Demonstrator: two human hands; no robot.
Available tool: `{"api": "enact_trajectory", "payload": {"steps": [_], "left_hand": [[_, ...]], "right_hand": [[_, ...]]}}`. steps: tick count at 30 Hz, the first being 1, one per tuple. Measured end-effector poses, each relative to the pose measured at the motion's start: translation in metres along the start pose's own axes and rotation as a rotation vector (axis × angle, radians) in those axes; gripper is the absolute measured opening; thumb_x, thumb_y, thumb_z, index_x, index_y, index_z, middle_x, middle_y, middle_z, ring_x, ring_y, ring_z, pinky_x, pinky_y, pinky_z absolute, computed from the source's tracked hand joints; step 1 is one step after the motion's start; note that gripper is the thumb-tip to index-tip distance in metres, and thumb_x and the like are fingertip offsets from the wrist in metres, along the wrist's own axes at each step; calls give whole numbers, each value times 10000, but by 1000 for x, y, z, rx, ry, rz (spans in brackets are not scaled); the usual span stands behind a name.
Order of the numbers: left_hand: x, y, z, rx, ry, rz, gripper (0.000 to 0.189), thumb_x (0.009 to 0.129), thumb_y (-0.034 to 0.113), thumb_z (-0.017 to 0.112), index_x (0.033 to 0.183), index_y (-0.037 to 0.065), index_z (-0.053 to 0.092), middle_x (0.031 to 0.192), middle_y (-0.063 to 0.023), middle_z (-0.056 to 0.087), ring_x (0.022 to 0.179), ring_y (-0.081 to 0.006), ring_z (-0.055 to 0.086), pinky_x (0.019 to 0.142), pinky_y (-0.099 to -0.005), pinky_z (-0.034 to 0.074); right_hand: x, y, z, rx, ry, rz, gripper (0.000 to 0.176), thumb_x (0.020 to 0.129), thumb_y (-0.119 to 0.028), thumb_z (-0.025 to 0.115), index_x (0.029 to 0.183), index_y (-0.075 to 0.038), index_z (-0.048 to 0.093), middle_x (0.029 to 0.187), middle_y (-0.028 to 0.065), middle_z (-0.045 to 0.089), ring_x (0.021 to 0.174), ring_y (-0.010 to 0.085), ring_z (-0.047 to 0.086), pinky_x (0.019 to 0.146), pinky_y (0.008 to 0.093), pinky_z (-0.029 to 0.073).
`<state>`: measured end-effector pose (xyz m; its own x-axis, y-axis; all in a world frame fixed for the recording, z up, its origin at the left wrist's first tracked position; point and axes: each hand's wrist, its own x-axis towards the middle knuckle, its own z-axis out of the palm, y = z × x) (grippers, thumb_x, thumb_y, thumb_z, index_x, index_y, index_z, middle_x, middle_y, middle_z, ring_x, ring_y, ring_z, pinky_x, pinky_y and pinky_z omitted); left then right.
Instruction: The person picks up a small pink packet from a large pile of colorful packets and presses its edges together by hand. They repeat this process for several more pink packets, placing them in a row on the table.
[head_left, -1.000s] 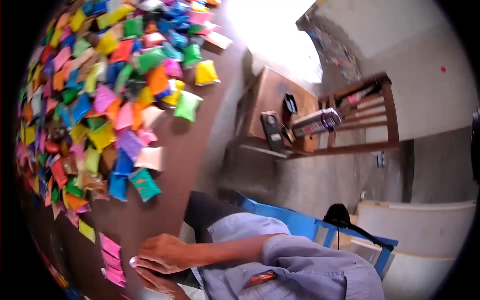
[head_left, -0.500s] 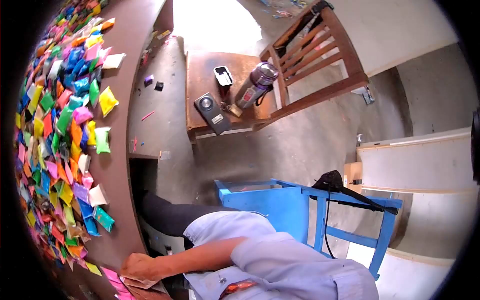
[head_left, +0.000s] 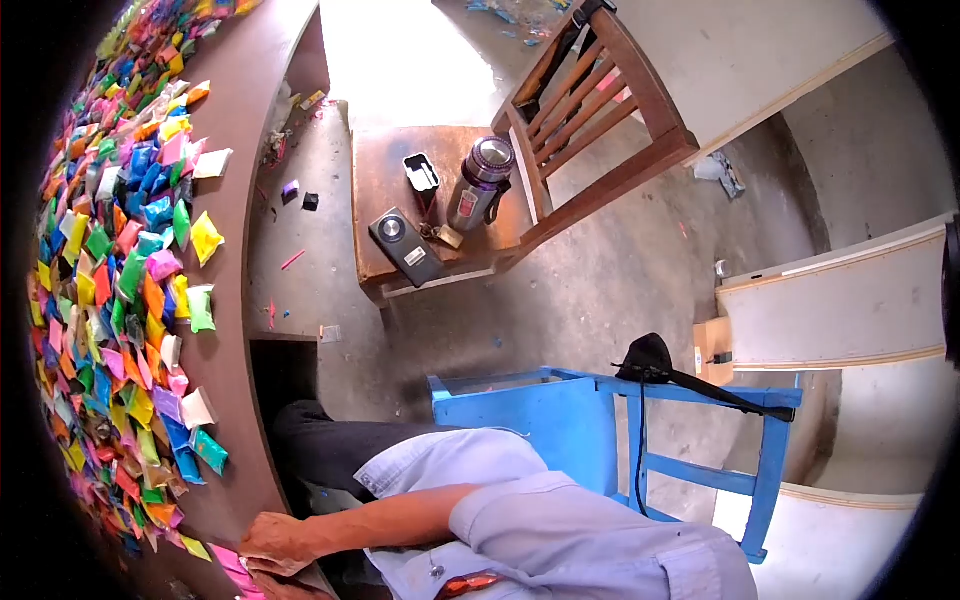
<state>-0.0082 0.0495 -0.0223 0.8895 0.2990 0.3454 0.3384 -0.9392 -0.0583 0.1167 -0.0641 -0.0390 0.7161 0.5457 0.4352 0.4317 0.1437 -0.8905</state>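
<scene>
My right hand [head_left: 277, 543] is closed at the edge of the brown table [head_left: 225, 400], its fingertips on a pink packet [head_left: 234, 568]. Just below it, part of my left hand [head_left: 283, 588] shows at the bottom edge of the view, close to the same packet; its fingers are mostly hidden. A small yellow packet [head_left: 195, 547] lies beside the pink one. Many small colourful packets [head_left: 130, 290] form a long pile on the table, with a yellow packet [head_left: 206, 238] and a teal packet [head_left: 209, 452] at its near side.
A wooden chair [head_left: 600, 130] holds a purple flask [head_left: 480, 185], a dark device [head_left: 405, 245] and an open case [head_left: 422, 175] on its seat. Near my body stands a blue chair [head_left: 540, 420] with a black strap [head_left: 650, 360] over its back. Scraps lie on the floor.
The view has shifted slightly, so the wooden chair appears lower and further left. My right hand stays at the pink packet, and more of my left hand's shape shows below it.
</scene>
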Motion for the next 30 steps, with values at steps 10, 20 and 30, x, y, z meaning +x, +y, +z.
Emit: {"api": "enact_trajectory", "payload": {"steps": [10,20,30], "left_hand": [[-4,-19,4,106,-20,101,427,1018,157,566,1408,-18,550,1354,-242,606,1284,-427,542,1178,-651,236],[14,-8,9,48,-38,49,366,1063,263,520,1316,13,607,1289,-224,655,1243,-441,586,1126,-659,329],[26,61,-2,-390,27,-33,275,1083,276,545,1150,54,692,1095,-170,709,1024,-348,655,934,-512,461]], "right_hand": [[4,-1,-6,155,77,92,317,1006,-285,624,830,-23,651,780,211,668,740,437,653,644,492,496],[2,-7,-17,180,93,192,341,978,-312,631,857,5,666,747,252,643,754,508,641,686,548,522],[-99,-71,-321,-673,-687,880,393,940,-377,604,944,-23,775,924,237,740,927,438,719,811,538,575]]}}
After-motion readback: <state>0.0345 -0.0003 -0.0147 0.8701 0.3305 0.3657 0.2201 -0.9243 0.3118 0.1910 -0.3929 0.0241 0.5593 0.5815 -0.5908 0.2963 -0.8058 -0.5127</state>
